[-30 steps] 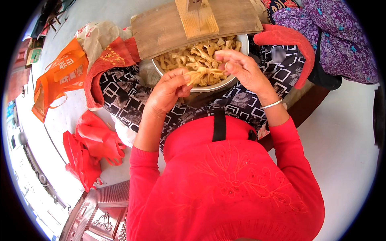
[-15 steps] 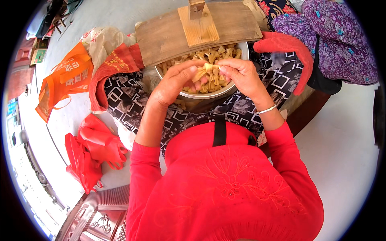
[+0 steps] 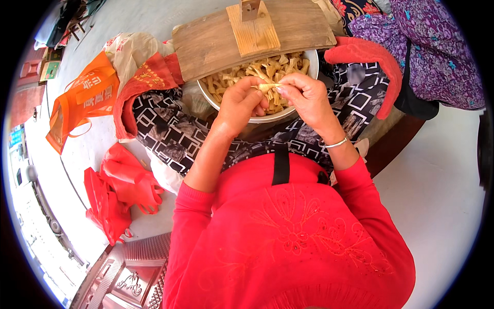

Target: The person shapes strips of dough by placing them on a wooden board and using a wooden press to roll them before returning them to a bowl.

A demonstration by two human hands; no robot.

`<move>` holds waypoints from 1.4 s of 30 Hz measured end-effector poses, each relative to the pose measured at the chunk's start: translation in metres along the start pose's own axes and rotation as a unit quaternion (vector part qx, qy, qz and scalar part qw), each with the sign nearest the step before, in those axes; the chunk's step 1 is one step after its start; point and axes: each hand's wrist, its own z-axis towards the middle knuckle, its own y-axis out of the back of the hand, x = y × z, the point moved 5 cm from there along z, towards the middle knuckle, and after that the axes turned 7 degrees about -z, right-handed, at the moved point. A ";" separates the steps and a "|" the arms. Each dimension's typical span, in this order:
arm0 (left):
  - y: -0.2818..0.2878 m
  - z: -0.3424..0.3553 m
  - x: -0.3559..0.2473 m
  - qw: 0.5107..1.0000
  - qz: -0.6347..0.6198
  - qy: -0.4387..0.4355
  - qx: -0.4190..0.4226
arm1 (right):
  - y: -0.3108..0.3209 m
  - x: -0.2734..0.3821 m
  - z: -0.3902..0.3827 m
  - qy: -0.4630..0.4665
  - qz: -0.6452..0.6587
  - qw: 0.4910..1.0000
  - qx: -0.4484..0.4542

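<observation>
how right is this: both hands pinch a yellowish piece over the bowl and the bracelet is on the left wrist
Not the left: the head view shows the bracelet on the right wrist. The left hand and right hand do pinch a yellowish piece over the bowl.

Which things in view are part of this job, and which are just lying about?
In the job:
- left hand
- right hand
- yellow piece
- basin
- probably wooden board

Apparently just lying about:
- orange bag
- red bag
- pale bag
</observation>
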 end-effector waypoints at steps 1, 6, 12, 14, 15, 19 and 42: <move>-0.002 0.000 -0.002 1.000 -0.001 -0.016 0.007 | 0.000 0.001 0.000 0.001 0.003 1.000 0.001; -0.012 0.001 -0.016 0.997 -0.056 -0.021 0.047 | -0.006 0.009 -0.003 0.009 0.006 1.000 0.005; -0.002 0.005 -0.019 0.997 -0.053 -0.030 0.036 | 0.006 0.009 0.002 0.035 0.005 0.999 0.008; 0.001 0.007 -0.024 0.998 -0.044 -0.029 0.034 | 0.007 0.011 0.006 0.022 0.028 0.999 0.007; 0.001 0.009 -0.026 0.998 -0.036 -0.036 0.032 | 0.007 0.012 0.009 0.017 0.039 0.999 0.006; -0.001 0.022 -0.037 0.997 -0.006 -0.066 0.033 | 0.011 0.007 0.027 -0.011 0.154 0.988 -0.026; 0.040 0.099 -0.087 0.797 0.460 -0.348 -0.179 | -0.001 0.007 0.121 0.097 -0.170 0.975 -0.105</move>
